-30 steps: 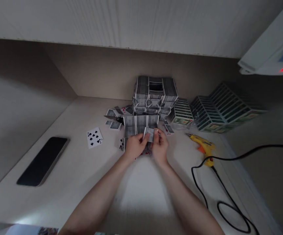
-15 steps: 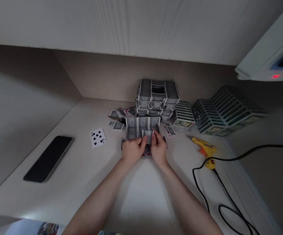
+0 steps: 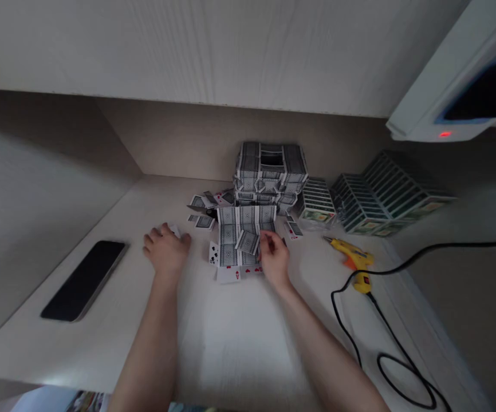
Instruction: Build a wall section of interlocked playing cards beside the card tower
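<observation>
**Card builder, both hands busy in different spots**

Watching from right here, calling the wide panel of patterned cards [image 3: 227, 236] the middle of the clock. The small folded card [image 3: 247, 242] sits at a tilt over that panel, just right of its middle. The right hand [image 3: 267, 238] is at 3 o'clock, fingers curled nearly closed at the folded card's right edge; can't tell if it's actually gripping it.

Left hand [image 3: 166, 245] is out at 9, palm down, fingers part spread over a white card [image 3: 174, 230] on the table [image 3: 231, 332]. Fingers hide most of that card, so no idea if it's got hold.

Big patterned box [image 3: 251, 163] at 12, yellow glue gun [image 3: 362, 260] at 3, phone [image 3: 83, 280] between 8 and 9.

My read: this is the folding-and-gathering-pieces step. Next move calls for a fingertip pinch under the white card's edge, with the right hand keeping the folded one uncrushed.
</observation>
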A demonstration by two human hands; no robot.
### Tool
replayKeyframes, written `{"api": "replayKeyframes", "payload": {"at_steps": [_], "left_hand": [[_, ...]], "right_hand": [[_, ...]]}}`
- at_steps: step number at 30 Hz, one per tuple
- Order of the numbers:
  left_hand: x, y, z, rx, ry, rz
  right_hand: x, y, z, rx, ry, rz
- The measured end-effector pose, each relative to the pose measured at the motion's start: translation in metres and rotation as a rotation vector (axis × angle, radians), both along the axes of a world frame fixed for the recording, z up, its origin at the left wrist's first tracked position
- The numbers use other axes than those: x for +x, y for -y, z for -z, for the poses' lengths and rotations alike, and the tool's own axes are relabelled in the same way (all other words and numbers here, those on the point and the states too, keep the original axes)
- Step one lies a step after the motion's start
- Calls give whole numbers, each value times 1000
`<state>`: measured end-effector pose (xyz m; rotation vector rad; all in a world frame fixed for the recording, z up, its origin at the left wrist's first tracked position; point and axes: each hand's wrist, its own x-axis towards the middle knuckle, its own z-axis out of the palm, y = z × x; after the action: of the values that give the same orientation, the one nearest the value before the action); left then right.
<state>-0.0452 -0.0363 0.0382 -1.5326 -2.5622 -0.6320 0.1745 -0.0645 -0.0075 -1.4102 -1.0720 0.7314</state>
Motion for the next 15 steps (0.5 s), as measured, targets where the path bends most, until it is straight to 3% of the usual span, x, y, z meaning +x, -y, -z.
{"api": "replayKeyframes", "payload": {"at_steps": [3,8,12,15], "left_hand": [[0,0,4,-160,21,47],[-3,0,-1,-194,74,121],[-11,-2,-2,-64,144,127],[-12,-6,0,118,320,153]], "right_hand": [[-2,-1,3,20,37,-2],[-4,1,3,9,24,-6],[-4,1,1,0,-22,-27],[-4,1,0,-3,-52,-34]]}}
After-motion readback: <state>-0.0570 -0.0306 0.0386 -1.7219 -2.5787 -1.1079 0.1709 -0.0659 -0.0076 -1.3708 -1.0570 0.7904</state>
